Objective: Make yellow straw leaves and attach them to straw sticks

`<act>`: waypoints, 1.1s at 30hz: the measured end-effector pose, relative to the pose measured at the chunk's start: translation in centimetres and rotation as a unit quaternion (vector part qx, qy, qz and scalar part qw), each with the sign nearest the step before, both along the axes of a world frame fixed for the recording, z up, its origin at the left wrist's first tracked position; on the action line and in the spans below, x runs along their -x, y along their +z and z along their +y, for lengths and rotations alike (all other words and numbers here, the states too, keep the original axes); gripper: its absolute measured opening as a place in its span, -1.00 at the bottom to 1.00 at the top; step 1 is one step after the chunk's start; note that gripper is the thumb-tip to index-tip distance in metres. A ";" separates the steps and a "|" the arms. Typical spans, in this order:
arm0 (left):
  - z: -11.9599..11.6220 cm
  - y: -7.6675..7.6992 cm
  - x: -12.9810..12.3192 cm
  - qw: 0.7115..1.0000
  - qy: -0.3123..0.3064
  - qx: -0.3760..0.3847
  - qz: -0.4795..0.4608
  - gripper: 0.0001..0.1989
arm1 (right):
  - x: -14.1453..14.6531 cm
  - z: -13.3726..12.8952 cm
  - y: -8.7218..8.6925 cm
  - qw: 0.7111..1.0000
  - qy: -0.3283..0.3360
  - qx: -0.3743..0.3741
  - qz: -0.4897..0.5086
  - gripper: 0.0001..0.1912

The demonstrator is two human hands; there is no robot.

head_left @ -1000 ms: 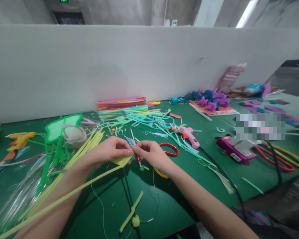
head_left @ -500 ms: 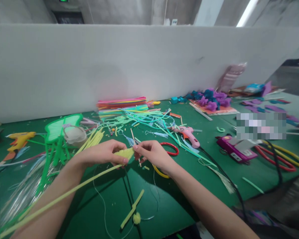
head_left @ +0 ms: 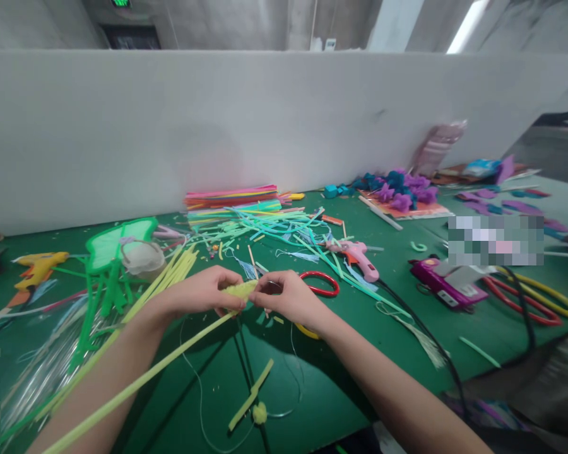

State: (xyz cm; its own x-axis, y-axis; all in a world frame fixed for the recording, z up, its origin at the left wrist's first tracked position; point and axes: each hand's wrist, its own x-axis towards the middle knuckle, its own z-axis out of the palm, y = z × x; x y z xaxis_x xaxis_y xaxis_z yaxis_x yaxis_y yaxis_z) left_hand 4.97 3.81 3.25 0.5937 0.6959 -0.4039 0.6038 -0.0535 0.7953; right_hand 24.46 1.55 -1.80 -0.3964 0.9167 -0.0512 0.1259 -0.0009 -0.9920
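Note:
In the head view, my left hand is closed around a folded or coiled piece of yellow chenille stem. A long tail of the same yellow stem runs from it down to the lower left, over my left forearm. My right hand pinches the piece's right tip between thumb and finger. A thin clear thread loops on the table below my hands, beside a small yellow pompom-like ball and a short bent yellow stem. Red-handled scissors lie partly hidden behind my right hand.
A pink glue gun lies right of centre, a yellow one at left. Bundled chenille stems are at the back. A green frame-like object stands left. A magenta device and purple flowers are at right.
The right fingertips have shifted slightly left and down along the yellow piece's tip. The long yellow tail has swung a little to the right at its lower end.

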 end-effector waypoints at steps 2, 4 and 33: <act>0.0 0.0 -0.1 1.000 0.003 -0.004 0.001 -0.84 | 0.1 -0.1 0.0 1.000 -0.012 -0.016 -0.012 -0.84; -0.1 0.1 -0.1 1.000 0.006 -0.006 0.001 -0.84 | 0.3 -0.2 -0.1 0.999 -0.022 -0.029 -0.020 -0.86; 0.3 0.2 1.0 0.998 -0.031 0.046 -0.013 -0.60 | 0.0 0.0 -0.5 0.999 0.012 0.009 0.030 -0.78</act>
